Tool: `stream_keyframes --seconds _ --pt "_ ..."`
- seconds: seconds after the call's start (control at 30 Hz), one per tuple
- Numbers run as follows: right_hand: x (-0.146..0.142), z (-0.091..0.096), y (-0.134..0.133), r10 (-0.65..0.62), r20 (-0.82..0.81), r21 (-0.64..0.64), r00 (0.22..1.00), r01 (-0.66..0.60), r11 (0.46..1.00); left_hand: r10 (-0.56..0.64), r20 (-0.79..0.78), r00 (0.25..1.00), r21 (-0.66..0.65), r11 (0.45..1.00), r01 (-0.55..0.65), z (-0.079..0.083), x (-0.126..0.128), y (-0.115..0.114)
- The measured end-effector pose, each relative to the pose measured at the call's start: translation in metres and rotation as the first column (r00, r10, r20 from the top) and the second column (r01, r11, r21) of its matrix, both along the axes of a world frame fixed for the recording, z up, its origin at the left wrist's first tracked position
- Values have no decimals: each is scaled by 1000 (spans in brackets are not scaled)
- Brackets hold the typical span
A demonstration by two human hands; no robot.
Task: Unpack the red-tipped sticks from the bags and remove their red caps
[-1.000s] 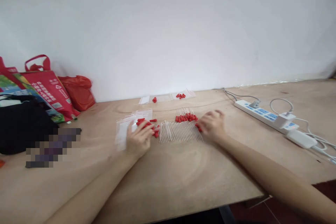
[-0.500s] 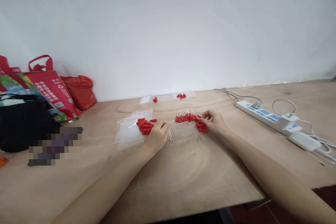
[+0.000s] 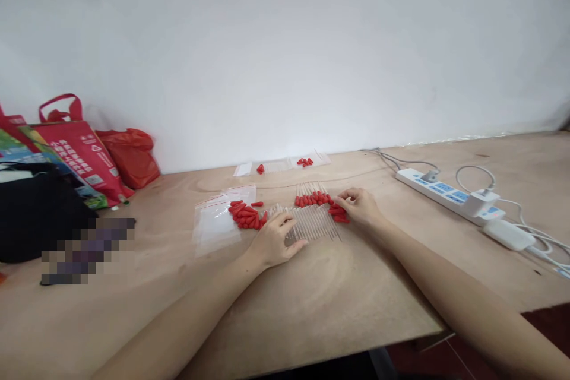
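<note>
A row of clear glass tubes (image 3: 314,222) lies side by side on the table. My left hand (image 3: 276,240) rests over its left end, thumb stretched out and fingers apart. Behind it are glass droppers with red rubber bulbs (image 3: 313,198), their tubes pointing to the wall. At the right end of that row my right hand (image 3: 360,206) has thumb and fingertips closed together; what is between them is hidden. Loose red rubber bulbs (image 3: 339,214) lie just under its fingers. A larger heap of red bulbs (image 3: 244,215) sits left of my left hand, partly on clear zip bags (image 3: 214,228).
Against the wall lie more clear bags (image 3: 244,170) with red bulbs and tubes. A white power strip (image 3: 430,187) with plugs and cables stretches along the right. Red shopping bags (image 3: 80,154), a black bag (image 3: 40,214) and a blurred-out item (image 3: 89,252) occupy the left.
My left hand has opened, its thumb now stretched right over the lower ends of the tubes. The right hand has shifted slightly; the red bulb seen at its fingertips is no longer distinct.
</note>
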State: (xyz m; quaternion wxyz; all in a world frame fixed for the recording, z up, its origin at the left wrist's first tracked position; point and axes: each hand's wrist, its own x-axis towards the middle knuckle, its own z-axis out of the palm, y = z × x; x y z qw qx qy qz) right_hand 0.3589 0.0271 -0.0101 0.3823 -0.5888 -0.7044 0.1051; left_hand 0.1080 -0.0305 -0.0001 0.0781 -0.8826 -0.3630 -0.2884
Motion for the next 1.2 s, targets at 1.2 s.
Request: stream_keyframes --seconds 1.2 --pt "-44 2 -47 359 235 334 903 -422 843 158 -51 986 331 934 -133 0 -10 -5"
